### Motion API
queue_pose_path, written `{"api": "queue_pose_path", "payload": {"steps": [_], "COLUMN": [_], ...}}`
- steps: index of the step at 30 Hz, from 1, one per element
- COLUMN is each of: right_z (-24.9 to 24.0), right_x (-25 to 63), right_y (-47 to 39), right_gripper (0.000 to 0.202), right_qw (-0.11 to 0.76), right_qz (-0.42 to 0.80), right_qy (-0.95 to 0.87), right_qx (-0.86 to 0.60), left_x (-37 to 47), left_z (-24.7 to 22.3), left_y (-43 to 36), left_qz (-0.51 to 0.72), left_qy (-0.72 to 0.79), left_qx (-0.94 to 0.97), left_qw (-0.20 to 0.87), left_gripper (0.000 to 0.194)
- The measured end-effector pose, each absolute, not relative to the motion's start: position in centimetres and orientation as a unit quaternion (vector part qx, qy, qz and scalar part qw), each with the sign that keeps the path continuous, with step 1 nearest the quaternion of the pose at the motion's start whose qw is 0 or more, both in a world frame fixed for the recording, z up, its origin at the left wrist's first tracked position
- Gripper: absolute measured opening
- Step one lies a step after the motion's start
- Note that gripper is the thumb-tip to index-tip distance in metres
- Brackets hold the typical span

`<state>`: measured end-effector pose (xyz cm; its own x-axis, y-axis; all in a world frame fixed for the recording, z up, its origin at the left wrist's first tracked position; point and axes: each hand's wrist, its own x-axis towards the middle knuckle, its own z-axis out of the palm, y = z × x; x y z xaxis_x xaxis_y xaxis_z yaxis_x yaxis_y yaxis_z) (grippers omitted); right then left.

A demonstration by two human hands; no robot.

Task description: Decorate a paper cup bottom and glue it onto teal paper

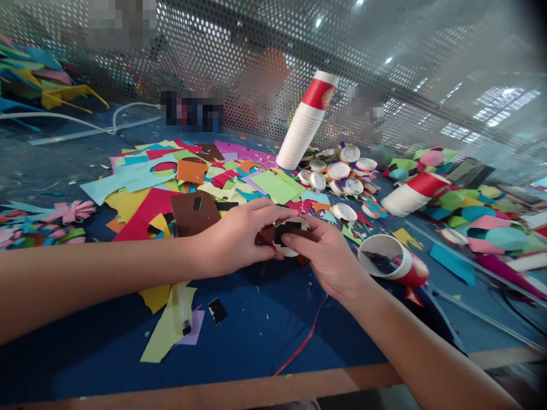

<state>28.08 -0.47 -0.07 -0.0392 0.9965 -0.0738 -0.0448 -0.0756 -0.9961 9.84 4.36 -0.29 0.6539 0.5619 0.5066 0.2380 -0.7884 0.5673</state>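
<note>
Between my two hands is a small round white cup base [292,248] with black and brown pieces on its face. My left hand [243,236] grips its left side, fingers curled over the top and thumb below. From the other side my right hand [327,250] pinches it, thumb pressed on the black piece [287,230]. A brown paper sheet [194,213] with a black rectangle lies behind my left wrist. Nearer me are a small black square [217,311] and a pen [183,310] lying on pale green paper [164,336].
Coloured paper scraps [145,176] cover the middle. A tall leaning stack of paper cups [305,122] stands before the perforated metal screen [248,68], beside several round cup bases [339,171]. At right lie a tipped cup [412,267] with dark contents and another cup stack [414,193].
</note>
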Motion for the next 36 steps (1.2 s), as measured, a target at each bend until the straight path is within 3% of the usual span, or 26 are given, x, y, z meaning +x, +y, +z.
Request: {"api": "queue_pose_path", "payload": {"steps": [8,13,22,30,36], "right_z": [-0.2,-0.2,0.7,0.2,0.2], "right_x": [27.9,28.2,28.9,29.0,28.7], "right_y": [-0.4,-0.5,-0.2,-0.1,-0.5], "right_gripper": [0.034,0.025,0.021,0.031,0.023], "right_qw": [0.486,0.491,0.447,0.401,0.384], "right_qz": [0.54,0.546,0.65,0.659,0.646], "right_qy": [-0.478,-0.484,-0.442,-0.457,-0.475], "right_qx": [-0.493,-0.476,-0.426,-0.443,-0.458], "left_x": [9.8,9.9,9.8,10.1,9.8], "left_z": [-0.5,-0.1,1.3,2.1,3.2], "left_y": [4.4,4.3,4.1,3.2,3.3], "left_qz": [0.352,0.344,0.338,0.331,0.305], "left_qy": [0.22,0.232,0.232,0.29,0.32], "left_qx": [0.882,0.877,0.861,0.837,0.844], "left_qw": [0.221,0.241,0.301,0.327,0.303], "left_gripper": [0.052,0.053,0.062,0.034,0.039]}}
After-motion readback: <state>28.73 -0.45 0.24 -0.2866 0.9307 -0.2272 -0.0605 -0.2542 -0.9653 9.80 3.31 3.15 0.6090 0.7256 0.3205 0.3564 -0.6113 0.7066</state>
